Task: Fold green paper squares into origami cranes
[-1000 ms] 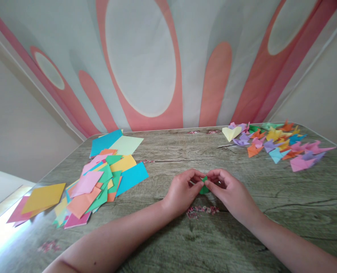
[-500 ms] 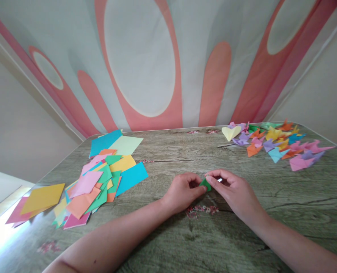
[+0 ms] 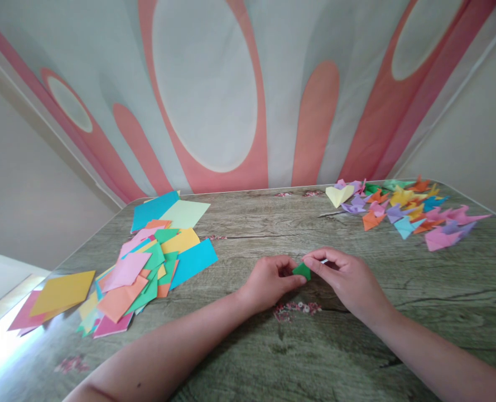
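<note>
Between my two hands is a small folded piece of green origami paper (image 3: 302, 271), low over the middle of the table. My left hand (image 3: 270, 282) pinches its left side between thumb and fingers. At its upper right corner, the thumb and forefinger of my right hand (image 3: 343, 279) are pressed together on the paper. Part of the green paper is hidden behind my left fingers.
On the wood-grain table (image 3: 251, 223), a heap of coloured paper squares (image 3: 133, 271) lies to the left, with yellow and pink sheets (image 3: 61, 293) near the left edge. Several folded paper cranes (image 3: 398, 212) and a pale yellow folded piece (image 3: 340, 195) lie at the back right.
The right thumb and forefinger have shifted slightly up along the green paper, and more of its face shows now. My left hand has stayed nearly still.
</note>
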Demonstrator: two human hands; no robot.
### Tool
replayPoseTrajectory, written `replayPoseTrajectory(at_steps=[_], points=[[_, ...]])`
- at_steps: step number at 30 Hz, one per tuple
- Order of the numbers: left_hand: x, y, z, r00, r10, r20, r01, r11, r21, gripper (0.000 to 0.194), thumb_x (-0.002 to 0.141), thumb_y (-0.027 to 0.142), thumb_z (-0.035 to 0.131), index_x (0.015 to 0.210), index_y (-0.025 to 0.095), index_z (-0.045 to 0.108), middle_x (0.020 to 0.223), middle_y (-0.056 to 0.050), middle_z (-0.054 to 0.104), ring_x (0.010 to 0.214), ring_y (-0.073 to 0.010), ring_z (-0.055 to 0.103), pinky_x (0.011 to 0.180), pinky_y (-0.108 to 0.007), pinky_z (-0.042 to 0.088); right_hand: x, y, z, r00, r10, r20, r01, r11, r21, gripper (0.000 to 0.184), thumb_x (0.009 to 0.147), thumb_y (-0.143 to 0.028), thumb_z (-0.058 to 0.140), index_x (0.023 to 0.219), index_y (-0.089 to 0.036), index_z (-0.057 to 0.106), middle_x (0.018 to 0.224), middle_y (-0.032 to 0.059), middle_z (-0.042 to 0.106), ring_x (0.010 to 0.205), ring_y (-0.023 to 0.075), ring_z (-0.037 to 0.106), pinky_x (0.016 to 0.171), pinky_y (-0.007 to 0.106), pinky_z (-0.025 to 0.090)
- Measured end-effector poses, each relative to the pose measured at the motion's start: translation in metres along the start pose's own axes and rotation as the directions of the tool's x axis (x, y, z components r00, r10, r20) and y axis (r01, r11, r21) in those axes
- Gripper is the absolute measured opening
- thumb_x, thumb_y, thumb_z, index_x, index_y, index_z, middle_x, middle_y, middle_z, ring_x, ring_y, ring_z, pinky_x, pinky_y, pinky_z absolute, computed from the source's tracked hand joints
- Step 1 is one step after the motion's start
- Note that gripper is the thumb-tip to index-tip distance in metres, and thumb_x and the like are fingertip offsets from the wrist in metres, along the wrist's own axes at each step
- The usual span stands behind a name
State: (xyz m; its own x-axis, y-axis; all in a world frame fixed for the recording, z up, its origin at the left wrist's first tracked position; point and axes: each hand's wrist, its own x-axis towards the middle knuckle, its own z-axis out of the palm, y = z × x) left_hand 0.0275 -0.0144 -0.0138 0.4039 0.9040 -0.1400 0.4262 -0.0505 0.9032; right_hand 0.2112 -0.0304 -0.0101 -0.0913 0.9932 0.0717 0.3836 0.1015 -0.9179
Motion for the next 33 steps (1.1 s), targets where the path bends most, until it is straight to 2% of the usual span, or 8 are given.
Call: replayPoseTrajectory(at_steps=[5,9,12,15,18,23,28,33], points=[[0.003,-0.005,0.0,0.997,-0.077,0.03,0.08,0.989,-0.126,0.024,0.074,0.037,0.07,0.076,0.015,0.062,0.063,0.004,0.053,0.055,-0.008,0.043,0.052,-0.02,0.032,0.002,0.009,0.001,0.999,0.052,-0.014,-0.05,0.991,0.126,0.028,0.085,-0.048,0.061,0.088,-0.023,0.07,0.085,0.0,0.071,0.082,0.0183,0.062,0.076,0.028,0.045],[0.004,-0.003,-0.001,0.997,-0.076,0.0,0.073,0.963,-0.261,0.024,0.072,0.035,0.072,0.075,0.015,0.059,0.063,0.004,0.054,0.055,-0.0078,0.046,0.054,-0.021,0.036,0.002,0.013,0.0,0.997,0.051,-0.05,-0.043,0.988,0.151,0.028,0.086,-0.049,0.06,0.092,-0.022,0.067,0.083,-0.0005,0.068,0.08,0.017,0.06,0.074,0.027,0.044],[0.005,0.001,-0.004,0.995,-0.068,-0.079,0.031,0.915,-0.402,0.026,0.071,0.036,0.074,0.078,0.014,0.06,0.067,0.003,0.057,0.058,-0.008,0.05,0.059,-0.021,0.042,0.003,0.013,-0.001,0.998,0.054,-0.041,-0.049,0.993,0.108,0.027,0.086,-0.048,0.059,0.092,-0.022,0.066,0.084,-0.0005,0.068,0.08,0.017,0.06,0.074,0.027,0.044],[0.006,0.005,-0.007,0.982,-0.072,-0.173,-0.021,0.877,-0.481,0.027,0.072,0.036,0.073,0.08,0.013,0.06,0.072,0.0,0.061,0.063,-0.0092,0.054,0.064,-0.023,0.045,0.002,0.011,0.001,0.997,0.068,0.046,-0.07,0.997,0.037,0.024,0.085,-0.046,0.059,0.089,-0.023,0.066,0.082,-0.0009,0.068,0.076,0.0171,0.06,0.071,0.027,0.044],[0.005,0.007,-0.008,0.98,-0.042,-0.196,-0.058,0.877,-0.477,0.026,0.074,0.035,0.073,0.082,0.013,0.06,0.074,0.0,0.061,0.065,-0.0093,0.055,0.065,-0.022,0.045,-0.001,0.007,0.005,0.991,0.048,0.125,-0.048,0.999,-0.001,0.022,0.085,-0.044,0.06,0.085,-0.023,0.066,0.079,-0.0011,0.067,0.073,0.0168,0.059,0.068,0.028,0.044],[0.001,0.005,-0.003,0.984,0.021,-0.174,-0.088,0.917,-0.39,0.025,0.075,0.034,0.072,0.082,0.013,0.061,0.072,0.0,0.06,0.065,-0.0095,0.054,0.064,-0.022,0.044,-0.001,0.006,0.006,0.996,0.058,0.066,-0.063,0.994,0.09,0.03,0.083,-0.05,0.062,0.096,-0.022,0.064,0.086,0.0006,0.067,0.075,0.0167,0.06,0.07,0.028,0.046],[0.0,0.002,-0.003,0.991,0.05,-0.127,-0.09,0.94,-0.33,0.023,0.078,0.033,0.069,0.086,0.013,0.063,0.076,-0.002,0.062,0.069,-0.0112,0.054,0.065,-0.023,0.043,0.003,0.009,0.002,0.989,0.081,0.126,-0.107,0.971,0.212,0.038,0.082,-0.05,0.064,0.107,-0.022,0.065,0.097,0.0024,0.07,0.088,0.0184,0.063,0.08,0.03,0.047],[0.0,0.001,-0.004,0.989,0.044,-0.138,-0.083,0.953,-0.292,0.023,0.078,0.033,0.069,0.088,0.013,0.065,0.074,0.0,0.061,0.066,-0.0098,0.052,0.063,-0.022,0.041,0.004,0.01,0.0,0.975,0.066,0.214,-0.099,0.985,0.144,0.031,0.082,-0.05,0.064,0.092,-0.02,0.068,0.086,0.0007,0.071,0.081,0.0178,0.063,0.076,0.029,0.046]])
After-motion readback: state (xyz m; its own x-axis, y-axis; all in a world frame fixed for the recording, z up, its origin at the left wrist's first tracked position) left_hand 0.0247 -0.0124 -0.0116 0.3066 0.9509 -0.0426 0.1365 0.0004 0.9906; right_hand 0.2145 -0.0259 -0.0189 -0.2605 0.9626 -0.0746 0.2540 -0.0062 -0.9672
